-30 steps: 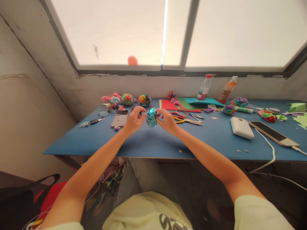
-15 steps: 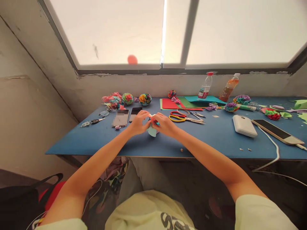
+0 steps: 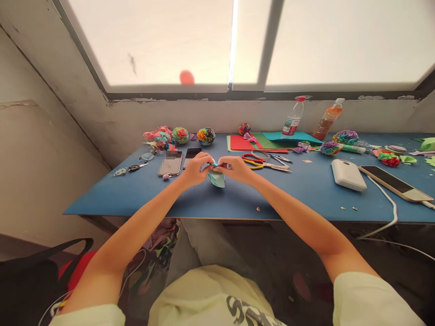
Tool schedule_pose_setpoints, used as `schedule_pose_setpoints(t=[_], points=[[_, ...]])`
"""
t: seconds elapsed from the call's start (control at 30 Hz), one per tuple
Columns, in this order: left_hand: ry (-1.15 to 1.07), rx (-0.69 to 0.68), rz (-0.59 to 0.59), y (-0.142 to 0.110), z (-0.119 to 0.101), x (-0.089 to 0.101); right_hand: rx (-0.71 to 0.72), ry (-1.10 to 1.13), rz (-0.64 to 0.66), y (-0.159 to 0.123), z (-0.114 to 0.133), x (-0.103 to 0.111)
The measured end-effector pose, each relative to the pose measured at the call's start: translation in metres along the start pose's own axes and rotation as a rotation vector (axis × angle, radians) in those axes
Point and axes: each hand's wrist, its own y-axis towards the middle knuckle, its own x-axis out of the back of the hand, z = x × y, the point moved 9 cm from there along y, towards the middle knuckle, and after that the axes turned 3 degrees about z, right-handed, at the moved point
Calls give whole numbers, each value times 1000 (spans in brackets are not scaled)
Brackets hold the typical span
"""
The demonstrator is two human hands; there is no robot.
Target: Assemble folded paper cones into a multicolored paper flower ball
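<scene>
Both hands meet above the blue table (image 3: pixel 163 201) near its front edge. My left hand (image 3: pixel 199 170) pinches a small light-blue paper piece (image 3: pixel 217 178) from the left. My right hand (image 3: pixel 236 169) is closed on the same paper from the right, with fingertips close together at its top. The paper's pale, rounded lower part hangs below the fingers; its upper part is mostly hidden by them. Just right of my right hand lie scissors (image 3: pixel 272 166) with red and yellow handles. A phone (image 3: pixel 171 163) lies left of my left hand.
Paper flower balls (image 3: pixel 205 136) line the back of the table. Coloured paper sheets (image 3: pixel 243 142) lie behind the scissors, beside a clear bottle (image 3: pixel 294 118) and an orange drink bottle (image 3: pixel 328 119). On the right are a white power bank (image 3: pixel 348 174) and a cabled phone (image 3: pixel 396 182).
My fingers have shifted on the paper, and the red piece seen at my right fingertips no longer shows. The pale paper has turned a little. The camera view has tilted slightly.
</scene>
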Motion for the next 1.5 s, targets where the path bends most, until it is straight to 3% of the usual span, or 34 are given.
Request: schedule_pose_setpoints(t=[0.67,1.37,1.5], points=[[62,2,28,-1,-4,0,197,-422,16,-7,20,-6],[91,69,145,-3,-11,-6,201,-390,-3,-9,28,0],[85,102,148,-6,-10,-7,216,-498,-9,-11,33,-8]])
